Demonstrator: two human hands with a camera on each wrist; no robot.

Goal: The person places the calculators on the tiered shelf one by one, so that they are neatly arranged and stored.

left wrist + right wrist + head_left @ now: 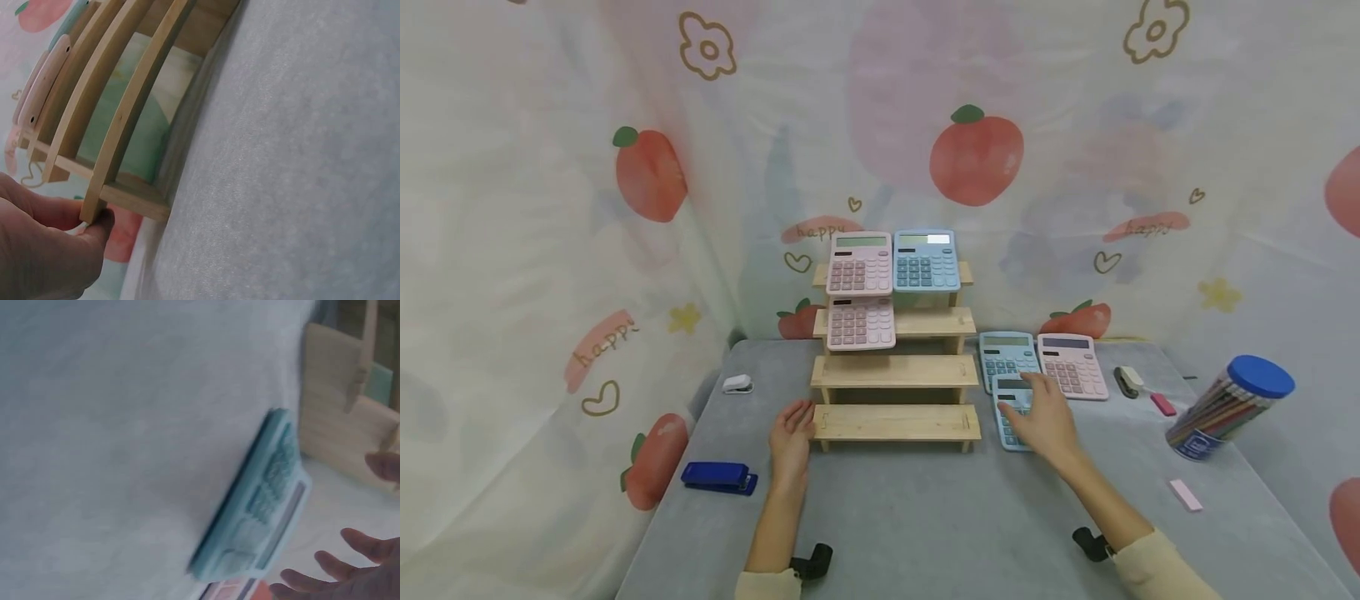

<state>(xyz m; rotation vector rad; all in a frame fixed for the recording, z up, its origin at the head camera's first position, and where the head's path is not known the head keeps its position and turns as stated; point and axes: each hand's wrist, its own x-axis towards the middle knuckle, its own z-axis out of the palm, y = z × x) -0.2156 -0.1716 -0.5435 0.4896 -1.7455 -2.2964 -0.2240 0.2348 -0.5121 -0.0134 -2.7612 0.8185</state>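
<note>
A wooden stepped shelf [895, 371] stands mid-table, also seen edge-on in the left wrist view [125, 125]. It carries a pink calculator [859, 262] and a blue calculator [926, 260] on top, and another pink calculator [861, 323] one step down. My left hand [801, 415] rests with straight fingers against the left end of the lowest step, where its fingertips [94, 228] touch the board's end. My right hand [1033, 392] hovers with spread fingers [350, 562] over a blue calculator [1009, 417] [262, 500] lying flat on the table.
Behind my right hand lie a second blue calculator [1004, 352] and a pink one [1072, 365]. A white stapler [737, 383] and a blue stapler [718, 477] sit at the left. At the right are a blue-lidded pencil tub [1228, 408], a small stapler [1126, 381] and pink erasers [1185, 494].
</note>
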